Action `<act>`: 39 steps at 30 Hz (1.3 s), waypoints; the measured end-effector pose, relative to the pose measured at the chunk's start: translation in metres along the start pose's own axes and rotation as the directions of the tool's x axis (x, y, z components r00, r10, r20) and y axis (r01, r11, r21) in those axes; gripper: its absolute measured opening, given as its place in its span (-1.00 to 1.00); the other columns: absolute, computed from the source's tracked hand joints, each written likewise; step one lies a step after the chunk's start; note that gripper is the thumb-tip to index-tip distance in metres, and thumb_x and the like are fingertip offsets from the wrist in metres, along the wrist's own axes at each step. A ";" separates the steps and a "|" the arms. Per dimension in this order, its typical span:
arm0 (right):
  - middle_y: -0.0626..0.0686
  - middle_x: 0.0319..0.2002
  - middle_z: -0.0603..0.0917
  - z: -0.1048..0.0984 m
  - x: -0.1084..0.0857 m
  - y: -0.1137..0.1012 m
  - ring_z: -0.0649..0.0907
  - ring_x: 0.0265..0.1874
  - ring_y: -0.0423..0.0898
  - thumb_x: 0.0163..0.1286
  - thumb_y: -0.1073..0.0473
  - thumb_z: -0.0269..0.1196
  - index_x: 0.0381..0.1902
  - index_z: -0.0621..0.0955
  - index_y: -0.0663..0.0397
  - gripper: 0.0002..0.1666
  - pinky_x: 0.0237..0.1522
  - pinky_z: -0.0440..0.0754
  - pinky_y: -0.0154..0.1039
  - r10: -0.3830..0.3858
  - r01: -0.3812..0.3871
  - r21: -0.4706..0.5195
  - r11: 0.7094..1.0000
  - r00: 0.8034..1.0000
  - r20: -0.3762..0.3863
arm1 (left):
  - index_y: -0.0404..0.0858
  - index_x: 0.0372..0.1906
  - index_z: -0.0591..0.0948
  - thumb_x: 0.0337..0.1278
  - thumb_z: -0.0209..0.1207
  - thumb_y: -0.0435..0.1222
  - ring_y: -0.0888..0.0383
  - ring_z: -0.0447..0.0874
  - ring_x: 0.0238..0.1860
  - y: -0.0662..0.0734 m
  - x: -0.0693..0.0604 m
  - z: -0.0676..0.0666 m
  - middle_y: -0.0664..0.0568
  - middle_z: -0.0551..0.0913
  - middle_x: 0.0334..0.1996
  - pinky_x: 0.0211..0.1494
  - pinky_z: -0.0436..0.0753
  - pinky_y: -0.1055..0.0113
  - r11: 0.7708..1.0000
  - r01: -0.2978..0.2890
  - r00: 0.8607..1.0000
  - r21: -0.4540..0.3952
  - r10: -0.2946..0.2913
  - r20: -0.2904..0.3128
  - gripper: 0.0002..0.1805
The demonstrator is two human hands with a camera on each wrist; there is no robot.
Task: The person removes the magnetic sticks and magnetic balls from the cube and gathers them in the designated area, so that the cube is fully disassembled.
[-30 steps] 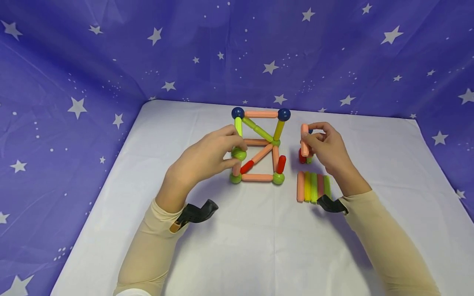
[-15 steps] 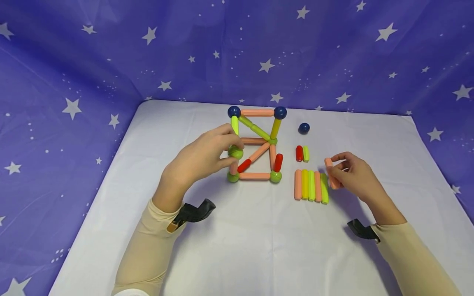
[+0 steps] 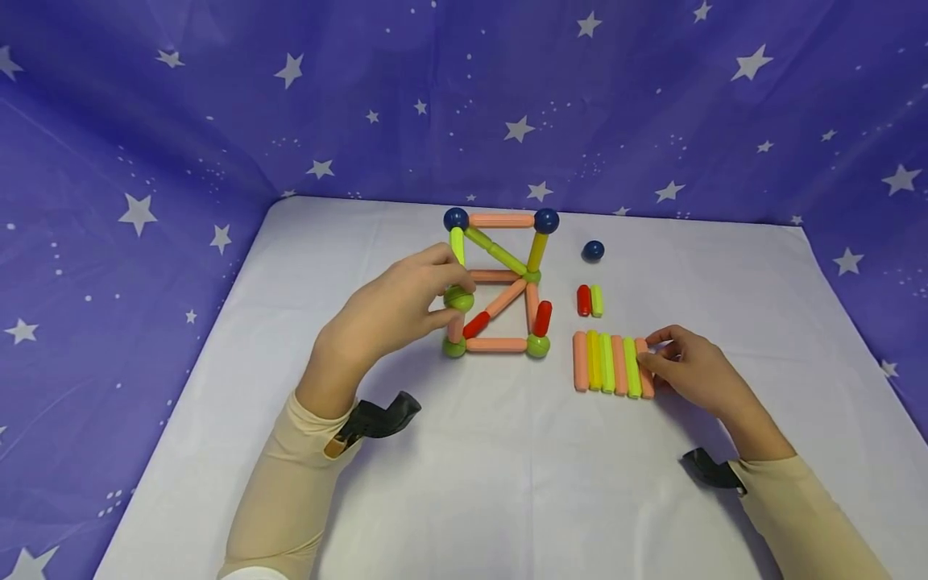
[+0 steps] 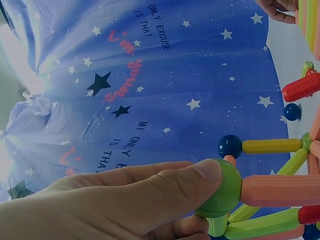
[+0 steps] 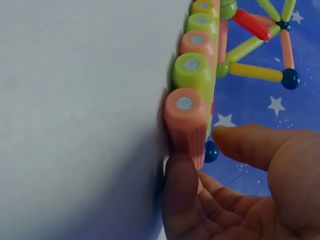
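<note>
In the head view my left hand (image 3: 395, 310) pinches a green ball (image 3: 459, 299) of a toy built from magnetic rods and balls. The left wrist view shows my thumb on that green ball (image 4: 222, 187), with a salmon rod (image 4: 280, 190) joined to it. My right hand (image 3: 692, 366) is at the right end of a row of loose magnetic rods (image 3: 607, 362). Its fingers touch the outermost salmon rod (image 5: 186, 117); in the right wrist view the thumb stands slightly off it. That rod lies against a green rod (image 5: 192, 72).
Behind the row lie a short red rod (image 3: 583, 300) and a short green rod (image 3: 597, 300). A loose dark blue ball (image 3: 593, 251) sits farther back. Another red rod (image 3: 542, 318) sticks up from the toy's front right green ball (image 3: 538, 346). A starry purple cloth (image 3: 406, 105) hangs behind the table.
My right hand has carried the salmon rod from near the blue ball to the row's right end and laid it there, its thumb now off it. The left hand keeps its hold on the green ball.
</note>
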State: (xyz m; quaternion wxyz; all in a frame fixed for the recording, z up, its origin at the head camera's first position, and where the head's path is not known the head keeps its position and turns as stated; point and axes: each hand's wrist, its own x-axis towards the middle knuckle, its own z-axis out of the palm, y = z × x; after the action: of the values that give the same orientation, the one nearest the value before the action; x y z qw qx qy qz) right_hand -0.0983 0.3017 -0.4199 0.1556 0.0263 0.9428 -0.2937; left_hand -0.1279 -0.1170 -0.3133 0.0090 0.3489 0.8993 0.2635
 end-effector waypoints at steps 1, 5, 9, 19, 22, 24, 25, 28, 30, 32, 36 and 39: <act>0.14 -0.25 0.58 0.000 0.000 0.000 0.60 -0.40 -0.03 0.39 -0.18 0.18 0.14 0.42 0.20 -0.37 -0.39 0.58 -0.20 0.002 -0.001 -0.016 1.000 1.000 0.001 | -0.15 -0.15 0.66 0.02 0.43 -0.32 0.21 0.49 -0.21 0.000 0.000 0.000 0.12 0.45 -0.21 -0.13 0.55 0.35 1.000 0.000 1.000 0.002 0.000 0.000 -0.74; 0.13 -0.25 0.62 -0.005 0.003 -0.005 0.59 -0.39 -0.02 0.38 -0.23 0.16 0.13 0.44 0.21 -0.34 -0.39 0.54 -0.19 0.001 -0.002 -0.097 0.995 1.000 -0.009 | -0.13 -0.15 0.66 0.02 0.43 -0.32 0.22 0.48 -0.22 0.000 -0.001 0.000 0.13 0.45 -0.21 -0.14 0.54 0.37 1.000 -0.003 1.000 0.017 0.003 -0.004 -0.74; 0.18 -0.22 0.64 -0.013 0.008 -0.021 0.59 -0.36 0.02 0.38 -0.23 0.16 0.09 0.49 0.21 -0.36 -0.39 0.53 -0.16 -0.039 0.028 -0.168 0.985 0.997 -0.063 | -0.15 -0.15 0.66 0.03 0.42 -0.33 0.20 0.49 -0.22 0.001 -0.001 0.000 0.11 0.45 -0.21 -0.14 0.55 0.34 1.000 0.000 1.000 0.006 0.000 -0.006 -0.75; 0.06 -0.30 0.63 -0.016 0.027 -0.087 0.57 -0.41 -0.02 0.37 -0.03 0.26 0.04 0.56 0.15 -0.57 -0.39 0.57 -0.16 -0.269 0.258 -0.148 0.955 0.961 -0.061 | -0.15 -0.15 0.66 0.02 0.43 -0.33 0.21 0.50 -0.20 0.002 -0.002 0.000 0.13 0.44 -0.20 -0.13 0.55 0.36 1.000 0.024 1.000 0.001 -0.024 0.003 -0.74; 0.04 -0.26 0.63 -0.009 0.035 -0.102 0.58 -0.34 -0.04 0.37 0.02 0.27 0.08 0.56 0.06 -0.61 -0.32 0.58 -0.15 -0.337 0.335 -0.133 0.933 0.941 0.011 | -0.14 -0.15 0.66 0.02 0.43 -0.32 0.21 0.49 -0.21 0.001 -0.001 0.001 0.14 0.44 -0.21 -0.14 0.54 0.37 1.000 0.011 1.000 0.006 -0.011 -0.001 -0.73; 0.03 -0.19 0.63 -0.005 0.040 -0.109 0.56 -0.32 -0.05 0.37 0.06 0.27 0.13 0.56 -0.01 -0.61 -0.29 0.57 -0.14 -0.397 0.400 -0.125 0.908 0.916 0.052 | -0.13 -0.15 0.65 0.02 0.43 -0.30 0.23 0.48 -0.22 0.001 0.000 0.001 0.14 0.43 -0.21 -0.16 0.53 0.37 1.000 0.001 1.000 0.009 -0.001 -0.004 -0.74; 0.04 -0.14 0.63 -0.003 0.043 -0.113 0.56 -0.32 -0.05 0.37 0.09 0.27 0.15 0.55 -0.02 -0.59 -0.29 0.57 -0.14 -0.425 0.432 -0.118 0.894 0.902 0.078 | -0.13 -0.15 0.65 0.03 0.42 -0.30 0.23 0.48 -0.22 0.001 0.000 0.001 0.15 0.43 -0.21 -0.16 0.53 0.38 1.000 -0.003 1.000 0.009 0.003 -0.005 -0.74; 0.03 -0.06 0.61 0.003 0.048 -0.121 0.54 -0.33 -0.07 0.35 0.19 0.28 0.20 0.55 -0.01 -0.55 -0.32 0.56 -0.15 -0.502 0.515 -0.117 0.849 0.856 0.129 | -0.12 -0.15 0.65 0.04 0.42 -0.30 0.23 0.47 -0.22 0.001 0.001 0.001 0.15 0.43 -0.21 -0.18 0.52 0.38 1.000 -0.006 1.000 0.004 0.006 -0.003 -0.75; -0.01 -0.09 0.61 0.007 0.050 -0.125 0.54 -0.35 -0.08 0.33 0.23 0.29 0.17 0.58 0.03 -0.57 -0.33 0.56 -0.16 -0.525 0.542 -0.118 0.832 0.838 0.151 | -0.12 -0.16 0.65 0.04 0.41 -0.30 0.23 0.47 -0.22 0.002 0.001 0.001 0.15 0.43 -0.21 -0.18 0.52 0.38 1.000 -0.007 1.000 0.004 0.007 0.000 -0.75; -0.05 -0.16 0.62 0.009 0.051 -0.128 0.55 -0.33 -0.08 0.31 0.26 0.30 0.10 0.61 0.08 -0.62 -0.31 0.56 -0.17 -0.535 0.555 -0.128 0.822 0.829 0.162 | -0.13 -0.15 0.65 0.05 0.41 -0.31 0.23 0.48 -0.22 0.001 0.001 0.002 0.14 0.43 -0.21 -0.17 0.52 0.38 1.000 -0.007 1.000 0.003 0.007 0.001 -0.75; -0.08 -0.32 0.62 0.013 0.052 -0.129 0.56 -0.36 -0.10 0.27 0.26 0.34 -0.05 0.63 0.06 -0.72 -0.32 0.56 -0.18 -0.519 0.540 -0.155 0.827 0.840 0.158 | -0.14 -0.15 0.65 0.04 0.41 -0.32 0.22 0.49 -0.20 0.001 0.001 0.001 0.13 0.44 -0.21 -0.15 0.53 0.37 1.000 -0.012 1.000 0.001 0.012 -0.002 -0.75; -0.09 -0.39 0.59 0.014 0.047 -0.128 0.54 -0.40 -0.11 0.21 0.25 0.39 -0.17 0.61 0.01 -0.77 -0.36 0.55 -0.19 -0.522 0.541 -0.178 0.822 0.841 0.144 | -0.15 -0.14 0.65 0.04 0.41 -0.33 0.20 0.51 -0.20 0.000 0.000 0.001 0.13 0.44 -0.21 -0.14 0.53 0.36 1.000 -0.010 1.000 -0.001 0.010 -0.005 -0.74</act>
State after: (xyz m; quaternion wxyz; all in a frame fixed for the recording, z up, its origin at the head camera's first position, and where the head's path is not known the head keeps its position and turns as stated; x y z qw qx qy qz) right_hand -0.1574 0.1862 -0.3761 0.1112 -0.2673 0.9306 -0.2241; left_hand -0.1275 -0.1168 -0.3140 0.0059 0.3527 0.8974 0.2650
